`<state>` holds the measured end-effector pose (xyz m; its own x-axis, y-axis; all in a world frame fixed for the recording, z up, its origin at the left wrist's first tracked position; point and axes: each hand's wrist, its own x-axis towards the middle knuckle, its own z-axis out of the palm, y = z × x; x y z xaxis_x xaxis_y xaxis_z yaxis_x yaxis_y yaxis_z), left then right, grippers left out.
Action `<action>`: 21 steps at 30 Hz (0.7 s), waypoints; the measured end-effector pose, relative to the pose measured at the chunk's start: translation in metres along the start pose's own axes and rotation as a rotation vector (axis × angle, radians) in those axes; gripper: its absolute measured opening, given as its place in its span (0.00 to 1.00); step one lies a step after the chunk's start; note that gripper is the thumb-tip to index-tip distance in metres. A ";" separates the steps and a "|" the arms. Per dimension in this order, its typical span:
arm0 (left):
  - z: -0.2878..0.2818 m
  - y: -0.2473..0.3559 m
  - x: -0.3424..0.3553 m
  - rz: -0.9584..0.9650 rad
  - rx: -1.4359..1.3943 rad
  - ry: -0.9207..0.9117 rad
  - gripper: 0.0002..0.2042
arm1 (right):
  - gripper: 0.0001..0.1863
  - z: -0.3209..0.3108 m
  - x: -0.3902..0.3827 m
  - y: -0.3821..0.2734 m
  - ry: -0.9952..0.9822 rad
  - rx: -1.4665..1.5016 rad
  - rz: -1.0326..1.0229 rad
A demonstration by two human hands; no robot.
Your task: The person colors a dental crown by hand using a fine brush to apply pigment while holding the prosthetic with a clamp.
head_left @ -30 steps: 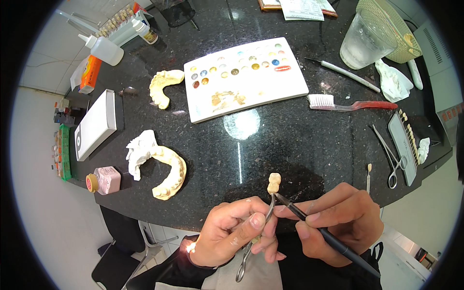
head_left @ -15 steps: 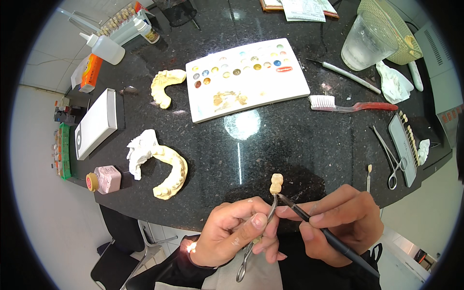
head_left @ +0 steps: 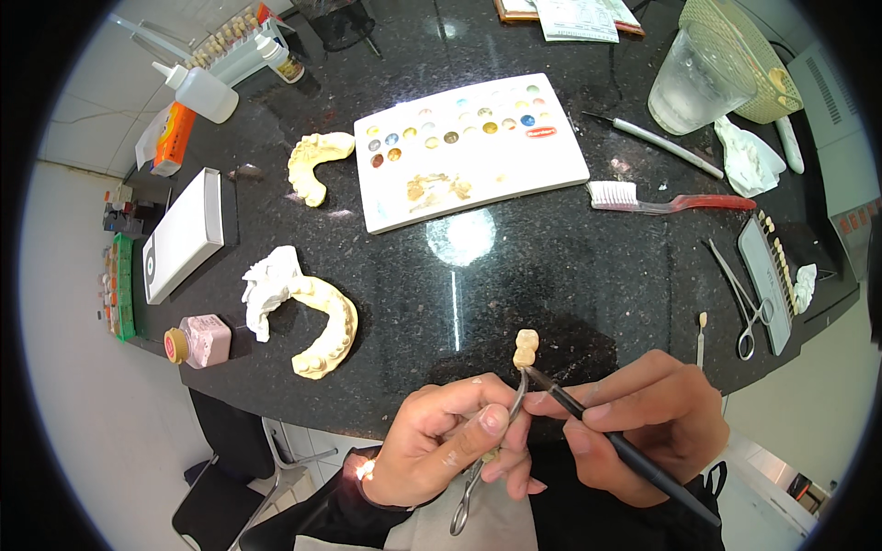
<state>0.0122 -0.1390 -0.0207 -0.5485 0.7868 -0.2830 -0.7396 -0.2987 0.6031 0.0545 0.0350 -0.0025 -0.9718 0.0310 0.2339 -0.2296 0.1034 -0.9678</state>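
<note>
Near the lower edge of the black stone table (head_left: 551, 275), at about 6 o'clock in the view: left hand (head_left: 450, 445) closed around metal forceps (head_left: 491, 441), thumb and fingers pressed tight on the shanks, ring handles hanging down toward 6 o'clock. Clamped in the forceps tips, a small cream tooth crown piece (head_left: 525, 349), held upright just above the table edge, at 12 o'clock from the knuckles. Right hand (head_left: 643, 427) pinched shut on a thin dark brush (head_left: 616, 441), pen-fashion, handle trailing off toward 4 o'clock, tip touching or just short of the base of the crown piece; cannot tell which. At 10 o'clock from the hands, a yellow dental cast (head_left: 323, 331) with a white plaster lump (head_left: 266, 289) touching it, and a pink jar (head_left: 200, 340) farther out toward 9 o'clock. At 12 o'clock, well apart, a white mixing palette (head_left: 469, 151) dotted with coloured dabs, a second yellow cast (head_left: 314, 165) just to its 9 o'clock. At 1 o'clock, a red-handled toothbrush (head_left: 671, 199); at 2 o'clock, scissors-like forceps (head_left: 744, 308) beside a shade strip (head_left: 767, 275).
</note>
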 end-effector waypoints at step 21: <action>-0.011 0.002 -0.004 -0.054 -0.319 -0.084 0.13 | 0.11 0.022 0.004 0.001 0.073 0.013 -0.107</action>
<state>0.0085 -0.1485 -0.0271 -0.4809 0.8438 -0.2381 -0.8589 -0.3989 0.3212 0.0488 0.0134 -0.0042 -0.9353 0.0929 0.3415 -0.3328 0.0974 -0.9379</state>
